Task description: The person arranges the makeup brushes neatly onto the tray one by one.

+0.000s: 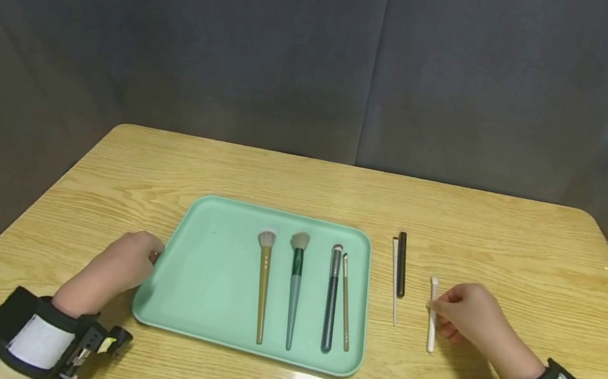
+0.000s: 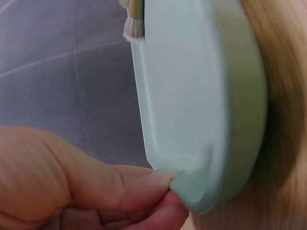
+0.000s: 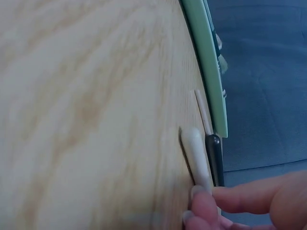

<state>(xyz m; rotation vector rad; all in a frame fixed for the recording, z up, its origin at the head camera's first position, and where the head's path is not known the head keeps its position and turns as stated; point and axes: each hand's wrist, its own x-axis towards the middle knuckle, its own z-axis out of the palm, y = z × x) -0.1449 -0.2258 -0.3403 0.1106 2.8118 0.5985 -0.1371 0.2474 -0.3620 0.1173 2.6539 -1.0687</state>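
My left hand [image 1: 123, 260] pinches the left rim of a mint-green tray [image 1: 200, 266]; in the left wrist view the thumb [image 2: 139, 188] lies over the tray's corner with the fingers below. Right of the tray, my right hand [image 1: 473, 315] pinches a white-handled makeup brush [image 1: 431, 337] between thumb and fingertips. The rounded end of this brush [image 3: 195, 151] points toward me, close over the wood. Lying side by side on the tray are a gold-handled brush [image 1: 263, 290], a green-handled brush [image 1: 294, 298], a dark grey brush [image 1: 330, 308] and a thin brown brush [image 1: 346, 307].
Between the tray and my right hand, a thin white stick-like brush [image 1: 394, 285] and a black slim-handled tool [image 1: 401, 266] lie close together on the wooden table [image 1: 304, 186]. A dark grey curtain [image 1: 255, 47] hangs behind the table.
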